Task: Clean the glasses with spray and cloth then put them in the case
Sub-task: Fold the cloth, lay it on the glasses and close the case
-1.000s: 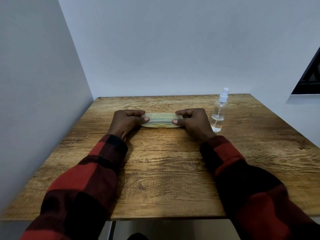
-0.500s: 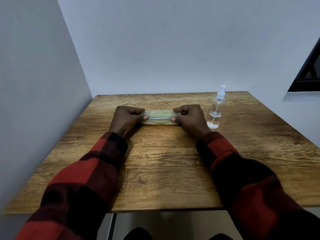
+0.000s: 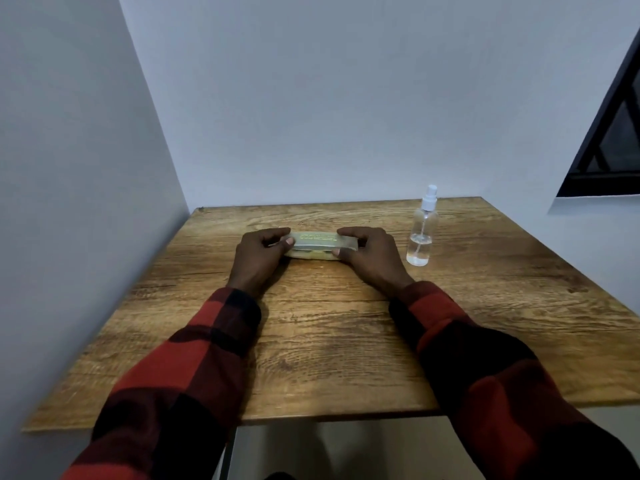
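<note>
Holding the case [image 3: 320, 244] at both ends on the wooden table [image 3: 329, 341].

Near me I see red and black sleeves [image 3: 194, 358]. Farther on, my left hand [image 3: 258, 259] and right hand [image 3: 369, 256] curl round the see-through case, with its lid up a crack. The spray bottle [image 3: 423, 233] stands just beside my right hand.

case [image 3: 320, 244] lid now lifted slightly, gap along front edge
</note>
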Demonstrator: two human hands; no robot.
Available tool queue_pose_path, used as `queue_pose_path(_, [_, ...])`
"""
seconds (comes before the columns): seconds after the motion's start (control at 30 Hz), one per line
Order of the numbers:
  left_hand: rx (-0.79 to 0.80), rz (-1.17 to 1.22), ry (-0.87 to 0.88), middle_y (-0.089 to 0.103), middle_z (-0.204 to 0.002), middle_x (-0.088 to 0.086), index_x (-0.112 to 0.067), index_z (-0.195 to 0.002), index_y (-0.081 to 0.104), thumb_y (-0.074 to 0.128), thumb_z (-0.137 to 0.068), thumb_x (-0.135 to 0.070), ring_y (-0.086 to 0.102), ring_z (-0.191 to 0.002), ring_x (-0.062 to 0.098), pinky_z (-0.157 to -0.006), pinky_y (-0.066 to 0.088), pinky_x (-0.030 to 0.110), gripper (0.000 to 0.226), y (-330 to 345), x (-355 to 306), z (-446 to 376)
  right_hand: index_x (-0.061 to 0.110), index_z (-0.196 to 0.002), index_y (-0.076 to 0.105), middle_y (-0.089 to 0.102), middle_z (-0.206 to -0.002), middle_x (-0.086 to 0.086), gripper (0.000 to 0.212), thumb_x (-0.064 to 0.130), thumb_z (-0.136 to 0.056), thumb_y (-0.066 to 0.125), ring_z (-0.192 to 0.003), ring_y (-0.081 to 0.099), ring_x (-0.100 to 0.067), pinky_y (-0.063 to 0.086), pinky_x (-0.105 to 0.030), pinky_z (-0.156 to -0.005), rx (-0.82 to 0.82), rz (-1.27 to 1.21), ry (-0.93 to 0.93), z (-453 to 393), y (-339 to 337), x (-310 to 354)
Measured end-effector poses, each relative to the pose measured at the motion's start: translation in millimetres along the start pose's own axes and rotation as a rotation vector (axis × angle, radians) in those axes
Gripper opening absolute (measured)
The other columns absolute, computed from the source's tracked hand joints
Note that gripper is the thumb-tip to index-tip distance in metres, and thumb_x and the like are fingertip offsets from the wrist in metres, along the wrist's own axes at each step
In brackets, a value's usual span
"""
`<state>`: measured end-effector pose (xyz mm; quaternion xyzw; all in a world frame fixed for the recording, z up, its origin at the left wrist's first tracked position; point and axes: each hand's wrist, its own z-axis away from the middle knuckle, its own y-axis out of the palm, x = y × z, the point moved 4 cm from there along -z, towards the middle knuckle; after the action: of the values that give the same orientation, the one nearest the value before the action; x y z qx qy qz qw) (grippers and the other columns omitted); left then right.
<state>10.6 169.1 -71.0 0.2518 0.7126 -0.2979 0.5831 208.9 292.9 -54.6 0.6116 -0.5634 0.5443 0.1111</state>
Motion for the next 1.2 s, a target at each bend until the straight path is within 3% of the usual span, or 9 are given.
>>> queue_pose_path(0.17, [-0.027, -0.019, 0.056, 0.077, -0.114, -0.002, -0.029, -0.102, 0.083, 0.082, -0.085, -0.026, 0.072, -0.107, 0.022, -0.095, 0.060, 0.053, 0.017, -1.1, -1.6, 0.0, 0.035, -0.125, 0.070, 0.055, -0.148, -0.005, 0.050, 0.024, -0.078, 0.085, -0.137, 0.048, -0.022, 0.040, -0.038, -0.112, 0.086, 0.159, -0.084, 2.1, 6.4, 1.2])
queue_pose_path(0.23, [-0.004, -0.027, 0.040, 0.074, -0.121, -0.001, -0.028, -0.109, 0.081, 0.091, -0.075, -0.024, 0.070, -0.112, 0.020, -0.097, 0.059, 0.046, 0.035, -0.9, -1.5, 2.2, 0.037, -0.129, 0.067, 0.054, -0.146, -0.005, 0.056, 0.024, -0.077, 0.085, -0.136, 0.049, -0.025, 0.042, -0.039, -0.110, 0.117, 0.206, -0.106, 1.8, 9.0, 2.3])
queue_pose_path(0.3, [0.047, -0.058, 0.035, 0.072, -0.125, 0.001, -0.026, -0.119, 0.076, 0.094, -0.068, -0.008, 0.069, -0.113, 0.018, -0.097, 0.059, 0.041, 0.058, 1.3, -3.0, 6.1, 0.035, -0.131, 0.065, 0.052, -0.147, -0.005, 0.055, 0.025, -0.080, 0.083, -0.136, 0.049, -0.025, 0.041, -0.036, -0.108, 0.118, 0.248, -0.132, 1.0, 9.5, 3.2])
queue_pose_path(0.4, [0.062, -0.209, 0.162, 0.065, -0.132, -0.005, -0.028, -0.127, 0.071, 0.091, -0.066, 0.002, 0.063, -0.120, 0.015, -0.105, 0.055, 0.042, 0.071, 5.9, -6.7, 10.5, 0.031, -0.137, 0.061, 0.050, -0.148, -0.003, 0.052, 0.026, -0.088, 0.076, -0.132, 0.051, -0.025, 0.044, -0.036, -0.104, 0.124, 0.335, -0.205, 3.0, 11.1, 6.3])
queue_pose_path(0.47, [0.047, -0.274, 0.249, 0.063, -0.130, -0.007, -0.026, -0.127, 0.071, 0.091, -0.067, 0.001, 0.060, -0.121, 0.014, -0.108, 0.052, 0.041, 0.069, 7.8, -11.7, 14.2, 0.026, -0.142, 0.057, 0.054, -0.143, -0.002, 0.048, 0.025, -0.095, 0.069, -0.124, 0.057, -0.025, 0.050, -0.039, -0.097, 0.132, 0.375, -0.276, 4.8, 13.9, 9.4])
queue_pose_path(0.6, [-0.025, -0.436, 0.413, 0.066, -0.122, -0.005, -0.025, -0.128, 0.072, 0.088, -0.076, -0.012, 0.062, -0.113, 0.015, -0.099, 0.054, 0.038, 0.056, 7.8, -22.5, 18.0, 0.020, -0.147, 0.050, 0.056, -0.141, -0.006, 0.046, 0.023, -0.103, 0.057, -0.115, 0.061, -0.029, 0.054, -0.041, -0.086, 0.110, 0.450, -0.374, 6.9, 16.1, 14.3])
queue_pose_path(0.83, [-0.139, -0.853, 0.590, 0.068, -0.132, -0.006, -0.035, -0.136, 0.065, 0.071, -0.094, -0.021, 0.060, -0.117, 0.023, -0.082, 0.055, 0.039, 0.044, 8.9, -27.9, 21.8, 0.020, -0.148, 0.048, 0.057, -0.141, -0.010, 0.051, 0.026, -0.100, 0.061, -0.109, 0.065, -0.034, 0.057, -0.044, -0.080, 0.058, 0.538, -0.378, 5.5, 14.4, 15.5])
queue_pose_path(1.03, [-0.182, -0.900, 0.627, 0.070, -0.130, -0.005, -0.033, -0.134, 0.066, 0.073, -0.094, -0.031, 0.064, -0.112, 0.022, -0.079, 0.055, 0.037, 0.041, 12.7, -33.7, 28.1, 0.017, -0.145, 0.053, 0.060, -0.139, -0.015, 0.045, 0.016, -0.100, 0.061, -0.108, 0.066, -0.037, 0.058, -0.044, -0.077, 0.015, 0.591, -0.384, 6.2, 13.8, 19.0])
queue_pose_path(1.2, [-0.149, -0.820, 0.553, 0.069, -0.134, -0.002, -0.032, -0.134, 0.068, 0.078, -0.089, -0.031, 0.064, -0.121, 0.022, -0.091, 0.056, 0.041, 0.046, 12.1, -33.9, 27.7, 0.017, -0.146, 0.053, 0.058, -0.143, -0.012, 0.046, 0.023, -0.101, 0.060, -0.116, 0.063, -0.035, 0.054, -0.041, -0.085, 0.041, 0.568, -0.360, 9.6, 11.2, 23.4])
